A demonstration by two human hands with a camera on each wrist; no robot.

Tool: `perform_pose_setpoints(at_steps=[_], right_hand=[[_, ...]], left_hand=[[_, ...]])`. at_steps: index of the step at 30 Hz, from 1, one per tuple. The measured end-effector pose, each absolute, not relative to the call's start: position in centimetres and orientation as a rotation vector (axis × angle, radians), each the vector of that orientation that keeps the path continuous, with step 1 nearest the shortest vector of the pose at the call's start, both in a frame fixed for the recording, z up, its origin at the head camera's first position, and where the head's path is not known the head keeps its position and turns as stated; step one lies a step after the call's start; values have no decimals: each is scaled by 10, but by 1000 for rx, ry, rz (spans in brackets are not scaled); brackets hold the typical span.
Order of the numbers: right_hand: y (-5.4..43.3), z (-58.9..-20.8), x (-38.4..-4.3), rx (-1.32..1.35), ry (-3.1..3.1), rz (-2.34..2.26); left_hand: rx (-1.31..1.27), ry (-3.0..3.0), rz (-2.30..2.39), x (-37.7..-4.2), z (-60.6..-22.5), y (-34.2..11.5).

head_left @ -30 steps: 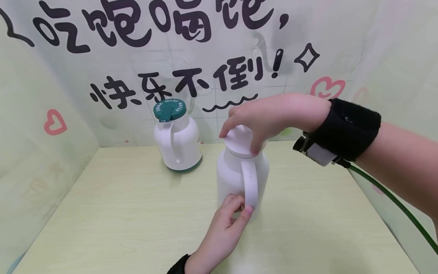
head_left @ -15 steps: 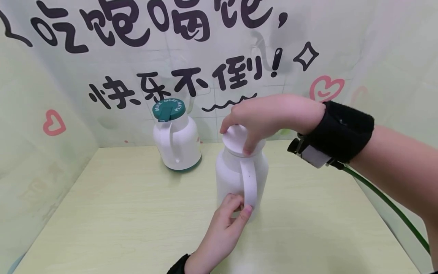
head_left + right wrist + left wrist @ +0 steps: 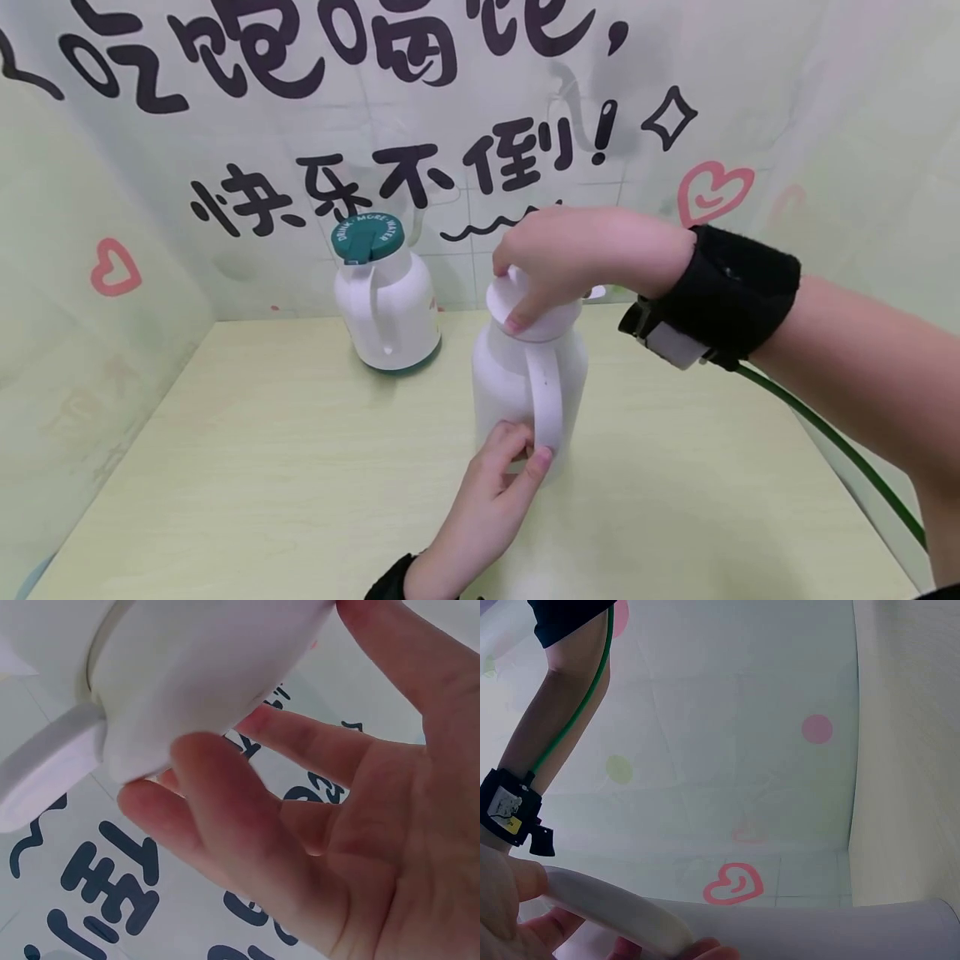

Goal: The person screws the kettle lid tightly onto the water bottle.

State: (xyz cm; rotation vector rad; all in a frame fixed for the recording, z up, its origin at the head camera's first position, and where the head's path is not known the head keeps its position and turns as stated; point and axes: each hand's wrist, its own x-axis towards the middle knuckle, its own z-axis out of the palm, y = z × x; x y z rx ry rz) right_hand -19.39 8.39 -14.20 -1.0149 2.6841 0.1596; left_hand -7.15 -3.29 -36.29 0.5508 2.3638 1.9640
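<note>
A white thermos jug (image 3: 495,383) stands upright on the table, its handle (image 3: 544,392) turned toward me. My left hand (image 3: 483,508) holds the lower part of that handle between thumb and curled fingers; the left wrist view shows the same handle (image 3: 622,907) within the fingers. From above, my right hand (image 3: 562,254) grips the jug's round white lid (image 3: 551,321), the thumb lying on its near side. In the right wrist view the fingers curve around the lid (image 3: 210,675). A small pale piece juts out at the lid's right, partly behind the hand.
Behind and to the left stands a smaller white jug (image 3: 397,325) with a green lid (image 3: 367,237) and green base. The pale wooden table (image 3: 300,467) ends at a printed curtain (image 3: 300,250) at the back and sides. A green cable (image 3: 832,437) runs from the right wristband.
The right hand has turned on the lid, its thumb moving left across the near side, and the right wrist has shifted left. A pale piece shows at the lid's right. The left hand stays put.
</note>
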Motion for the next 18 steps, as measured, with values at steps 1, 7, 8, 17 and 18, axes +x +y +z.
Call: perform_pose_setpoints(at_steps=[1,7,8,17,18], right_hand=[[83,-142,-193,-1007,2689,161],[81,-141,-191,-973,2703,171],[81,-141,-191,-960,2702,168],[74,-139,-190,-834,2698,186],[73,-139,-190,-809,2703,190]], left_hand=[[550,2365,1964,-71,-363,-33],[546,2365,1960,-72,-362,-33],[546,2365,1959,-72,-362,-33],[548,2375,1954,-73,-363,-33],[548,2375,1955,-73,-363,-33]])
